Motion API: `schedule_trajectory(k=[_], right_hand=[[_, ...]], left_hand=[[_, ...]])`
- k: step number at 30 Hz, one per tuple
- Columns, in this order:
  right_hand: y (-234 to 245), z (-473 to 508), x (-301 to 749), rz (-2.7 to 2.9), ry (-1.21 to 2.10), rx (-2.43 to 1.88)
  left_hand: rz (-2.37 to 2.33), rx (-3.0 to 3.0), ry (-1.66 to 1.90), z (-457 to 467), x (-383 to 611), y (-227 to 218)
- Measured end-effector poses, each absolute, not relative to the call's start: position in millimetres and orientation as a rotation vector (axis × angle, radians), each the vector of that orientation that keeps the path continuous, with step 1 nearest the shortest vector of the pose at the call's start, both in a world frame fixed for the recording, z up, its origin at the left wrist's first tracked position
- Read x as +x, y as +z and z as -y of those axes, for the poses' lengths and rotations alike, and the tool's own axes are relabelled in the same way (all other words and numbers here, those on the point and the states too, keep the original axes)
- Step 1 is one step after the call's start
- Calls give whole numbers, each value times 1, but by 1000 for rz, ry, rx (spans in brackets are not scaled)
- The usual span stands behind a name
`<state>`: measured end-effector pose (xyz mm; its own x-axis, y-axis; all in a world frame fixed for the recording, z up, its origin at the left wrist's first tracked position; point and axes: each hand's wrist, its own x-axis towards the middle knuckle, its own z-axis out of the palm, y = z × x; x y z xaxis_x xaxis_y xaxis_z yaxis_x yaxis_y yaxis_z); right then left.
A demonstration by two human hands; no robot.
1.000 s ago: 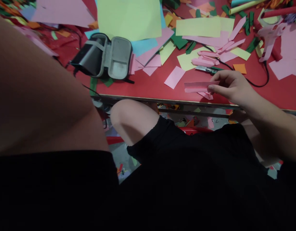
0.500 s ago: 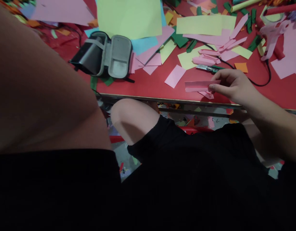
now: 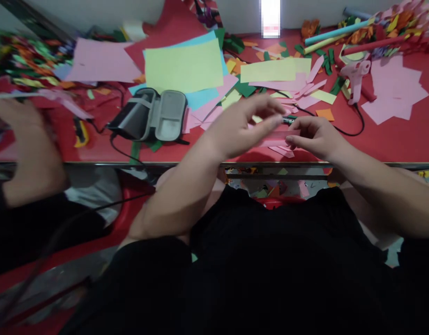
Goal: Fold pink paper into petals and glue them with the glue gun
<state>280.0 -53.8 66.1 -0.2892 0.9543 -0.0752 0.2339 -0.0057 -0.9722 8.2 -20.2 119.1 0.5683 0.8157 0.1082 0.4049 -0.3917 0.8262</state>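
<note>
My right hand (image 3: 317,137) pinches the right end of a folded pink paper strip (image 3: 274,141) between thumb and fingers, just above the red table near its front edge. My left hand (image 3: 244,123) hovers over the strip's left part and hides some of it. Its fingers are curved and apart from the thumb, with nothing seen between them. Behind the strip lies a box cutter (image 3: 289,120), partly covered by my hands. Small pink paper pieces (image 3: 283,151) rest on the table under the strip.
An open grey-lined case (image 3: 172,116) stands left of my left arm. A pink glue gun (image 3: 356,77) with a black cable is at right. Yellow paper sheets (image 3: 184,65) and coloured scraps lie behind. At far left, another person's hand (image 3: 17,114) is near a yellow cutter (image 3: 81,133).
My left arm has swung down from the upper left, bringing the left hand to the paper strip. My right hand keeps its pinch. The view has shifted, showing more of the table's back and left.
</note>
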Motion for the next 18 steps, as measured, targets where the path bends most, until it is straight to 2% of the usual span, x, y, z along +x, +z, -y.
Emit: schedule_trajectory(k=[7, 13, 18], right_hand=[[60, 55, 276, 1501, 1319, -1254], [60, 56, 276, 1496, 1351, -1235], [60, 57, 276, 1513, 1362, -1241]], left_hand=[[-1066, 1972, 591, 27, 2, 71], [-974, 1959, 676, 22, 9, 62], [-952, 1686, 634, 13, 11, 50]])
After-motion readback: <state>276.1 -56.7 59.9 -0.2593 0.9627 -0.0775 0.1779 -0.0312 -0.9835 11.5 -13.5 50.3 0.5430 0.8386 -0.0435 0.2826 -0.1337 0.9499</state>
